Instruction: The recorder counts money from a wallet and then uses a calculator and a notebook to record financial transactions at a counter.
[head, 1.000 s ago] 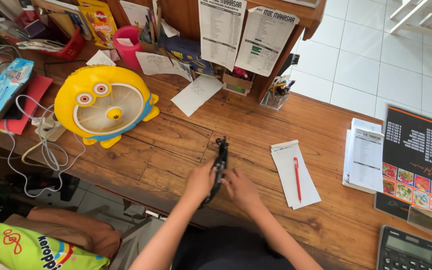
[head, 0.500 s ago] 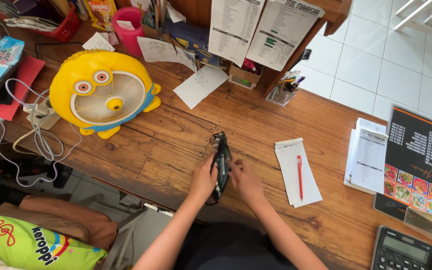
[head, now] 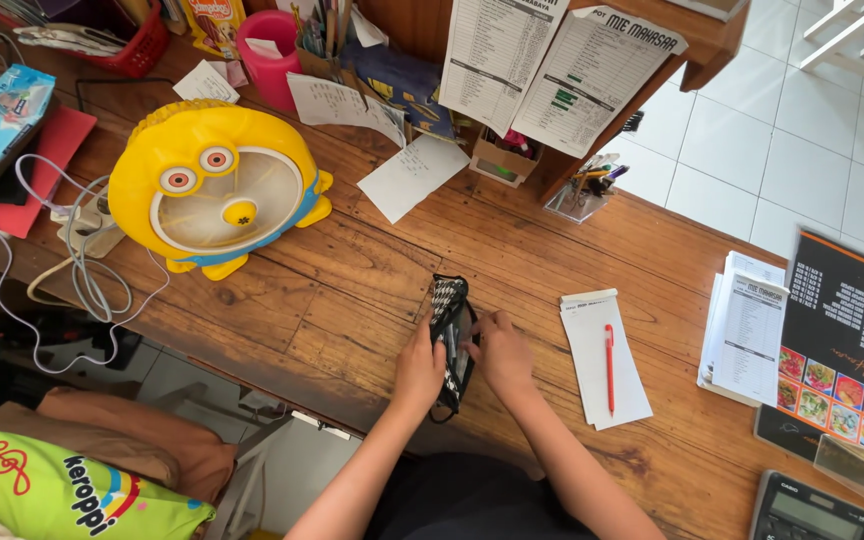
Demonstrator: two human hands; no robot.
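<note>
Item: small black-and-white patterned fabric pouch (head: 449, 335) on wooden counter (head: 352, 290). Appears light, soft, floppy. Left hand (head: 420, 365) and right hand (head: 501, 352) pinch its long edges, the likeliest holds.

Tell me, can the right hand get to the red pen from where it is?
Probably yes: the right hand is at the pouch, and only bare wood lies between it and the red pen.
</note>
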